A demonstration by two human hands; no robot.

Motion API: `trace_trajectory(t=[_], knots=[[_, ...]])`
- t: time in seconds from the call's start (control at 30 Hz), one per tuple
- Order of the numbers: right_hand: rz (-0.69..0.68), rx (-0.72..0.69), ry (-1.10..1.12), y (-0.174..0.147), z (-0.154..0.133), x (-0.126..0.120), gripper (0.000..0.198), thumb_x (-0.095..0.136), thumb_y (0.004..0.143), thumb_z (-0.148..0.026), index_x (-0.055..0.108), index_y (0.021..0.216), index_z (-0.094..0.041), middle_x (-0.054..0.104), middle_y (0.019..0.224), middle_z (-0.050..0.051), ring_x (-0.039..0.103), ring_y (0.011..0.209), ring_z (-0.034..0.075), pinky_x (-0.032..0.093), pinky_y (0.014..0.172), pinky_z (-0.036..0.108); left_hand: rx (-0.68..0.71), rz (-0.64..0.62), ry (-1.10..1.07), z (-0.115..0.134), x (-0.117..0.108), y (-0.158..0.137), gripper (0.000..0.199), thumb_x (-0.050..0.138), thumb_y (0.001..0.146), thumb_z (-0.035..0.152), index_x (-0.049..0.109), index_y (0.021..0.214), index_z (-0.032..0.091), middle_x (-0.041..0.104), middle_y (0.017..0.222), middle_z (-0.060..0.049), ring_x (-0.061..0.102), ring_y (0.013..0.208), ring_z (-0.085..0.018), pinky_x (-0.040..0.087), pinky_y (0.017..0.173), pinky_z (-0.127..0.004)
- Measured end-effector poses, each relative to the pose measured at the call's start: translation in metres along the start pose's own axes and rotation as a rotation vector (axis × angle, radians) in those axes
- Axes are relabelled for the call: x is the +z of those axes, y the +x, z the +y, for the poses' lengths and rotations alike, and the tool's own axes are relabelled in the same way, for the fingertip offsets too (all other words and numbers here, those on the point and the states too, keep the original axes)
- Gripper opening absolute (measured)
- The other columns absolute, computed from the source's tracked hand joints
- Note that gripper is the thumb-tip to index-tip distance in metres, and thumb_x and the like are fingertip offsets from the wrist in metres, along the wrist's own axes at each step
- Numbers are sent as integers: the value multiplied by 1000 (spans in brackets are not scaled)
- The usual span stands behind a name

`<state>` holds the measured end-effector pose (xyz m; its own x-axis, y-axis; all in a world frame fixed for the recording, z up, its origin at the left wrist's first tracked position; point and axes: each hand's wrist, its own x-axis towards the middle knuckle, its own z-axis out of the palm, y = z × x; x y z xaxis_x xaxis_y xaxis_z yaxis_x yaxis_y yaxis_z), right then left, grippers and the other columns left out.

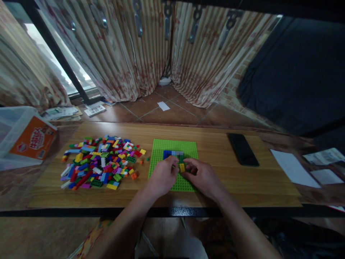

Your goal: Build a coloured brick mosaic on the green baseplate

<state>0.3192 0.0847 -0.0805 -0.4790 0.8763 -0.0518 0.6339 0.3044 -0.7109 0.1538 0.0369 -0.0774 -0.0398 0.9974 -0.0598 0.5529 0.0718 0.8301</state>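
A bright green studded baseplate [161, 144] lies on the table in front of me. Blue and grey bricks [172, 153] form a row across its middle, with dark green bricks [181, 158] at the row's right end. My right hand [201, 174] has its thumb and fingers closed at a small yellow brick [182, 167] just below the dark green ones. From the other side, my left hand [164, 174] reaches over the plate with its fingers curled together beside the bricks. Whatever sits between the left fingertips is hidden.
Loose bricks [99, 165] of many colours are heaped on the wooden table [212, 144] to the left. A black phone [243, 149] lies to the right, near a white paper [293, 167]. A clear plastic box [16, 136] with an orange label stands at far left.
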Motion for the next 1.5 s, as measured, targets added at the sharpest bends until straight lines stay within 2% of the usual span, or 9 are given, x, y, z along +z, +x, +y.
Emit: trace_trajectory(t=[0.37, 0.87, 1.1, 1.23, 1.5], knots=[[31, -35, 70, 4, 0, -1, 13, 60, 81, -16, 69, 89, -20, 74, 85, 2, 68, 78, 16, 49, 75, 29, -27, 58, 5, 0, 13, 5, 35, 51, 80, 4, 58, 113, 14, 71, 98, -8, 69, 87, -18, 53, 81, -29], [69, -5, 70, 7, -2, 4, 16, 59, 78, -13, 72, 80, -21, 74, 79, 1, 68, 74, 17, 49, 70, 28, -58, 98, 73, 0, 22, 5, 36, 59, 76, 9, 59, 112, 16, 71, 93, -6, 68, 80, -18, 53, 73, -28], [60, -17, 94, 6, -1, 4, 16, 59, 80, -16, 74, 80, -22, 75, 84, 3, 68, 79, 19, 48, 76, 32, -91, 134, 81, 3, 25, 5, 33, 58, 75, 7, 60, 107, 15, 70, 89, -6, 67, 78, -18, 53, 73, -30], [67, -2, 110, 7, -1, 6, 14, 60, 81, -21, 74, 79, -22, 75, 83, 3, 68, 77, 19, 48, 74, 32, -124, 129, 60, 4, 24, 7, 34, 58, 73, 5, 60, 106, 15, 70, 88, -6, 67, 77, -17, 52, 69, -28], [72, 38, 106, 12, -3, 7, 14, 61, 78, -17, 74, 73, -21, 74, 77, 3, 67, 74, 18, 46, 70, 30, -147, 116, 63, 6, 23, 10, 36, 59, 72, 4, 59, 106, 15, 68, 85, -5, 65, 74, -17, 50, 68, -28]])
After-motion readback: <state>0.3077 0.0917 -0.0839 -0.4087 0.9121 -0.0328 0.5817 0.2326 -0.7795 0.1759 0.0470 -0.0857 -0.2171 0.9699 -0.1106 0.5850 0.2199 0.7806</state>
